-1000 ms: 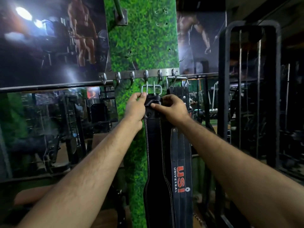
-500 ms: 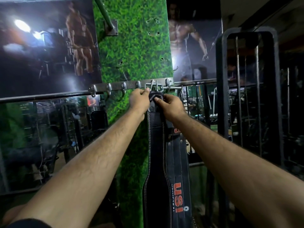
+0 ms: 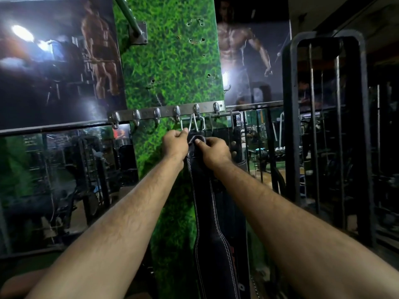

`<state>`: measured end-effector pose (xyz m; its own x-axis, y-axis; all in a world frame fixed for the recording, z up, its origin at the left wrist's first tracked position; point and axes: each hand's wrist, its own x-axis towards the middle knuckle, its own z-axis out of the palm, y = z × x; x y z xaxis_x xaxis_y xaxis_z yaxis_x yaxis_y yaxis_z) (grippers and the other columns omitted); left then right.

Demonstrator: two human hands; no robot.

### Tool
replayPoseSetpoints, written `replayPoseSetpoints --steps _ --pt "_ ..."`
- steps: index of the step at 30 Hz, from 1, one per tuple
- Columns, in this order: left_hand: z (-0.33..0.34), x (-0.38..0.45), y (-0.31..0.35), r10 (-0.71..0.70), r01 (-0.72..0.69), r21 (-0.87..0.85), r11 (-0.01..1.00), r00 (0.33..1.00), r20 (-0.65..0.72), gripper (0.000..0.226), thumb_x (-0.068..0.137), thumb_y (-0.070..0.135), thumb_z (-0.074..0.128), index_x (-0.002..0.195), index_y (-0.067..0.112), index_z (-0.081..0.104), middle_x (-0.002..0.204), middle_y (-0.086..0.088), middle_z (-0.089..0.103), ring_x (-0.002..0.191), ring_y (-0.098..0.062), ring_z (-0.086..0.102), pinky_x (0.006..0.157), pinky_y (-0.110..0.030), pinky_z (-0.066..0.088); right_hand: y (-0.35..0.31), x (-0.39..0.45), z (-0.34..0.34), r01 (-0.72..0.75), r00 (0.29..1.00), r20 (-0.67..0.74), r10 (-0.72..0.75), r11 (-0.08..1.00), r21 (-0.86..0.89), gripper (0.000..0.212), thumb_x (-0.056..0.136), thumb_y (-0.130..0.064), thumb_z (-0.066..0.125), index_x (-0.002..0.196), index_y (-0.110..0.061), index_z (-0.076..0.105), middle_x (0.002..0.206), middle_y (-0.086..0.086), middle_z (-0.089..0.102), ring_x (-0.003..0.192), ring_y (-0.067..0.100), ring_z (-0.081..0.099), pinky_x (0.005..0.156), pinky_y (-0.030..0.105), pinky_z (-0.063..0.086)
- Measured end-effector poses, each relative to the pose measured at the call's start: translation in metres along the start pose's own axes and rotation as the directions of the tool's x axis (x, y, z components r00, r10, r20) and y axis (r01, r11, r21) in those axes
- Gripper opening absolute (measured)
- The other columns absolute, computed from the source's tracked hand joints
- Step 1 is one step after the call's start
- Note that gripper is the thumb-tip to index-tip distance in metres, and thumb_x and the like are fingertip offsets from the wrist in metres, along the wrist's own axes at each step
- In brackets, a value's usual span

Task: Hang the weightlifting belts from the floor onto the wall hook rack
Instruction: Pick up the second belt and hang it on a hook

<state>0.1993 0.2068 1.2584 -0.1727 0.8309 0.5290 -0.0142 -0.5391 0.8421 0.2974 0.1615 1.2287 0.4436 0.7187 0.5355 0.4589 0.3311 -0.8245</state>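
A black leather weightlifting belt (image 3: 212, 244) with white stitching hangs down the green pillar. Its steel buckle (image 3: 193, 125) sits over a hook of the metal wall hook rack (image 3: 166, 114). My left hand (image 3: 175, 143) pinches the belt's top end just under the buckle from the left. From the right, my right hand (image 3: 213, 149) grips the same folded top end. Behind this belt, a second black belt (image 3: 228, 137) hangs from a hook further right, mostly hidden.
The rack's hooks to the left (image 3: 136, 118) carry nothing. A green grass-pattern pillar (image 3: 172, 67) backs the rack, with mirrors and posters on either side. A black steel machine frame (image 3: 323, 126) stands close on the right.
Both hands lifted the belt's top end up to the rack, then eased down a little. The buckle now hangs stretched from a hook.
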Motion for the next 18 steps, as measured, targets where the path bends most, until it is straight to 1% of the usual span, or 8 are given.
replayPoseSetpoints --steps 2,4,5,7,8,11,15,18 --pt "0.0 -0.007 -0.001 0.019 -0.019 -0.027 0.999 1.0 -0.008 0.03 0.094 0.035 0.065 0.071 0.018 0.06 0.074 -0.005 0.063 0.07 -0.019 0.056 0.066 -0.032 0.047 -0.001 -0.011 -0.001 0.009 0.999 -0.037 -0.013 0.996 -0.088 0.033 0.095 -0.049 0.061 0.11 -0.023 0.074 0.101 0.004 0.077 0.095 0.026 0.071 0.079 0.032 0.054" --pt "0.001 -0.018 -0.007 0.01 -0.009 -0.079 0.997 1.0 0.009 0.027 0.093 0.039 0.065 0.092 0.013 0.07 0.088 -0.003 0.07 0.079 -0.019 0.062 0.072 -0.029 0.051 0.004 -0.025 -0.004 0.067 0.996 -0.055 -0.075 0.987 -0.146 0.028 0.096 -0.043 0.061 0.113 -0.022 0.072 0.103 0.005 0.076 0.095 0.026 0.07 0.076 0.03 0.052" --pt "-0.001 -0.025 -0.009 -0.023 0.026 -0.137 0.99 1.0 0.021 0.039 0.09 0.047 0.067 0.106 0.012 0.07 0.1 -0.004 0.072 0.088 -0.02 0.066 0.078 -0.03 0.055 0.01 -0.031 -0.004 0.097 0.993 -0.045 -0.105 0.985 -0.143 0.027 0.095 -0.04 0.063 0.113 -0.022 0.071 0.103 0.004 0.076 0.094 0.024 0.07 0.078 0.031 0.054" --pt "-0.007 -0.038 -0.02 -0.116 0.117 -0.286 0.951 0.993 0.021 0.074 0.073 0.067 0.072 0.123 0.012 0.064 0.119 -0.011 0.071 0.106 -0.028 0.069 0.091 -0.044 0.059 0.024 -0.042 -0.005 0.125 0.992 0.008 -0.125 0.99 -0.059 0.026 0.091 -0.041 0.068 0.107 -0.021 0.073 0.099 0.001 0.077 0.091 0.021 0.072 0.082 0.038 0.06" --pt "-0.008 -0.045 -0.028 -0.143 0.149 -0.336 0.93 0.989 0.045 0.078 0.071 0.067 0.074 0.123 0.011 0.064 0.121 -0.013 0.071 0.108 -0.03 0.069 0.094 -0.049 0.058 0.035 -0.047 -0.005 0.108 0.993 0.045 -0.109 0.994 0.023 0.025 0.088 -0.043 0.071 0.099 -0.02 0.075 0.093 0.0 0.078 0.087 0.02 0.073 0.081 0.044 0.061" --pt "-0.01 -0.074 -0.04 -0.096 0.156 -0.376 0.914 0.98 0.172 0.011 0.095 0.023 0.067 0.092 0.012 0.069 0.094 -0.009 0.075 0.086 -0.023 0.07 0.087 -0.043 0.058 0.065 -0.062 -0.003 0.05 0.99 0.121 -0.078 0.974 0.219 0.023 0.086 -0.04 0.074 0.082 -0.017 0.074 0.083 0.005 0.078 0.076 0.023 0.073 0.077 0.055 0.062" --pt "-0.015 -0.099 -0.063 -0.063 0.147 -0.372 0.917 0.971 0.229 0.016 0.097 0.007 0.061 0.084 0.014 0.068 0.084 -0.006 0.073 0.083 -0.024 0.066 0.081 -0.039 0.056 0.085 -0.08 -0.007 0.016 0.987 0.147 -0.067 0.945 0.327 0.026 0.092 -0.028 0.073 0.083 -0.004 0.071 0.078 0.01 0.073 0.068 0.02 0.064 0.067 0.043 0.056" --pt "-0.022 -0.117 -0.087 -0.058 0.13 -0.319 0.939 0.973 0.225 0.017 0.096 0.004 0.063 0.082 0.014 0.065 0.079 -0.002 0.07 0.075 -0.015 0.063 0.071 -0.028 0.054 0.102 -0.093 -0.008 -0.015 0.977 0.206 -0.057 0.943 0.333 0.03 0.095 -0.022 0.071 0.066 -0.014 0.065 0.06 -0.007 0.065 0.054 0.007 0.056 0.052 0.025 0.047"
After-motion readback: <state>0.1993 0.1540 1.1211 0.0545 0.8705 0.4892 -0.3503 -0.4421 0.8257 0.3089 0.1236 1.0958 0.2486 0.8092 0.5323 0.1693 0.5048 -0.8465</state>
